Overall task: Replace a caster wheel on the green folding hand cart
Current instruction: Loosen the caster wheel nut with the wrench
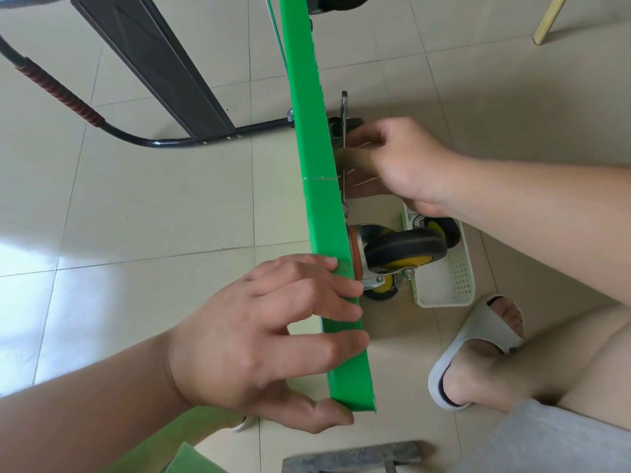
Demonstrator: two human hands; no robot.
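Fingers of the left hand [269, 339] clasp the upended green cart deck [324, 206]. The right hand [392, 162] pinches a wrench [344, 107] beside the caster wheel [406, 249].

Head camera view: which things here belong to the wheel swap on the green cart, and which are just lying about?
Part of the job:
- green cart deck, on edge, steadied by left hand
- mounted wheel
- wrench at right hand
- white basket holding a spare wheel

Lying about:
- wooden stick
- white slipper
- grey block
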